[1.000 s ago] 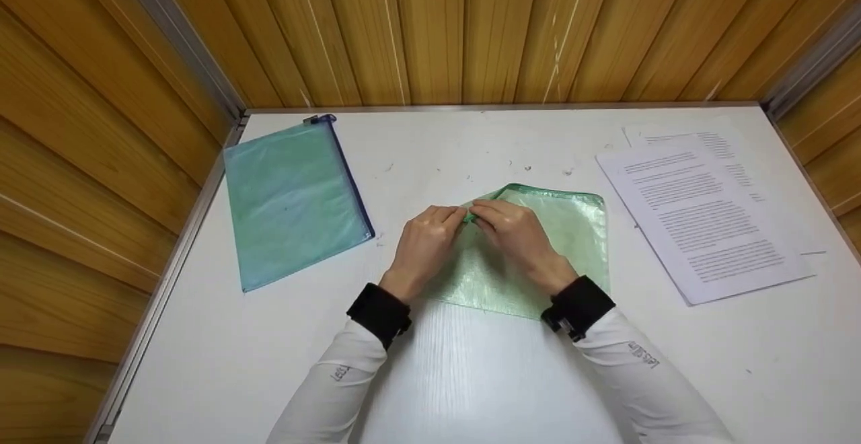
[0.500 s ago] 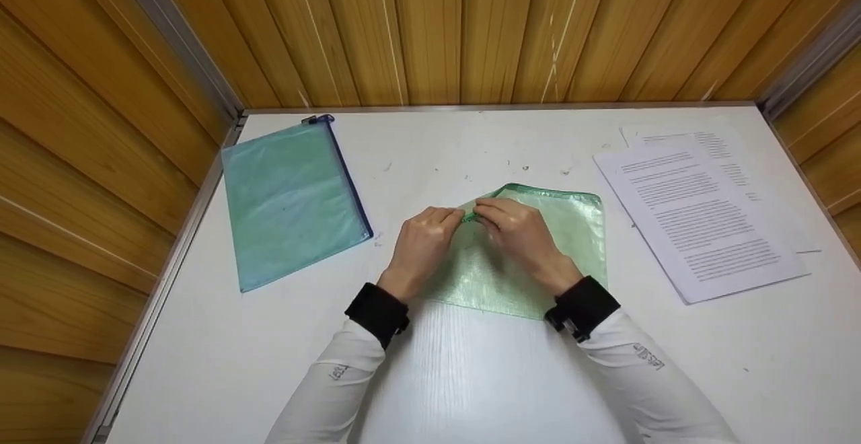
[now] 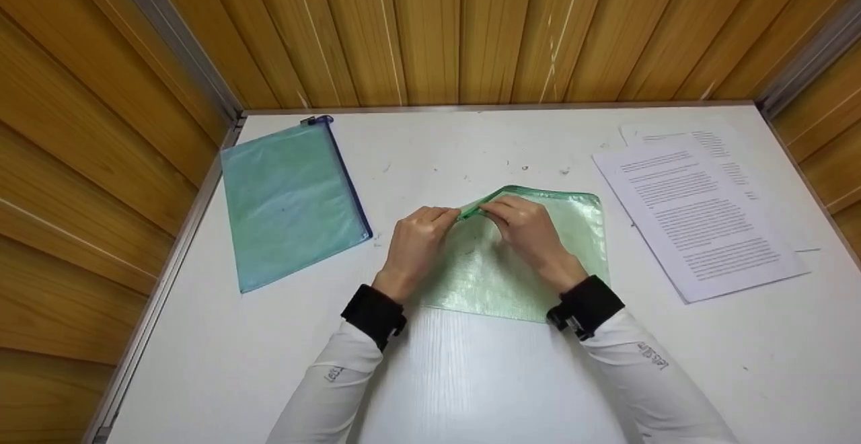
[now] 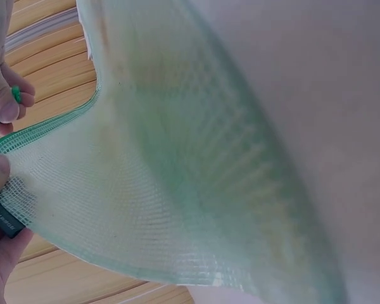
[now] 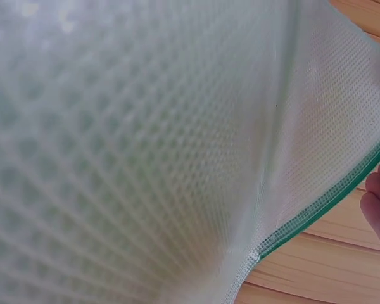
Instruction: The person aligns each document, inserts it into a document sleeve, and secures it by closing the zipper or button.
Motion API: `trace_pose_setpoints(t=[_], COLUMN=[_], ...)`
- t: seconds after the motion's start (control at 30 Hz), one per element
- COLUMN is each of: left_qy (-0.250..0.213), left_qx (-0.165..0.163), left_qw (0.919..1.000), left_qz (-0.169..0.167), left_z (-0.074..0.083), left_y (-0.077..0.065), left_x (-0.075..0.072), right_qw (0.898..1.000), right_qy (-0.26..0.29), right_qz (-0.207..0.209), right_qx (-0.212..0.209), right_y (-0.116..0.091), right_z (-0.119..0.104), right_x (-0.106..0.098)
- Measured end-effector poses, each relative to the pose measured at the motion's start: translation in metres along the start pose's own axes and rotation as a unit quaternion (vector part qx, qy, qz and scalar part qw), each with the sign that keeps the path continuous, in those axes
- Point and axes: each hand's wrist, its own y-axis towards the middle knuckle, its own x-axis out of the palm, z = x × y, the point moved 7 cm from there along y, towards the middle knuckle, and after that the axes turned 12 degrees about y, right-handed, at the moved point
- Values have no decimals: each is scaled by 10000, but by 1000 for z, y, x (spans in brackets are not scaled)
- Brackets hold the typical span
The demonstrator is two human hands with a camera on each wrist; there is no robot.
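Note:
A light green mesh zipper pouch (image 3: 511, 282) is raised at its far edge between both hands. My left hand (image 3: 418, 242) pinches its left corner; in the left wrist view the thumb lies on the mesh by a dark label (image 4: 5, 218). My right hand (image 3: 528, 232) pinches a green zipper pull (image 4: 16, 95) at the pouch's darker green zipper edge (image 5: 316, 215). A short stretch of zipper shows between the two hands. The pouch's body fills much of both wrist views and hides most of each hand there.
A blue-green zipper pouch (image 3: 292, 208) with a dark blue zipper lies at the left of the white table (image 3: 471, 377). Printed sheets (image 3: 699, 222) are stacked at the right. Wood-patterned panels (image 3: 430, 33) stand behind the table and at both sides.
My right hand has slid to the right along the zipper edge, away from the left hand. The left hand has shifted slightly left, and more zipper shows between them.

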Motion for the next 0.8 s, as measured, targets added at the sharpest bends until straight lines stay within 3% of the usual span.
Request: trace_pose_setpoints(t=[0.37, 0.57, 0.8], left_qy=[-71, -112, -195], left_qx=[-138, -148, -226], left_qw=[9999, 9998, 9995], left_qz=[-3, 29, -59], left_z=[-6, -5, -6], left_y=[3, 2, -1], left_x=[-5, -3, 0], right_qw=[9986, 9939, 9897], right_qy=[-67, -204, -354], right_qz=[-73, -328, -287], right_qx=[513, 1034, 1356], right_y=[0, -6, -13], right_z=[18, 31, 42], right_x=[-8, -12, -23])
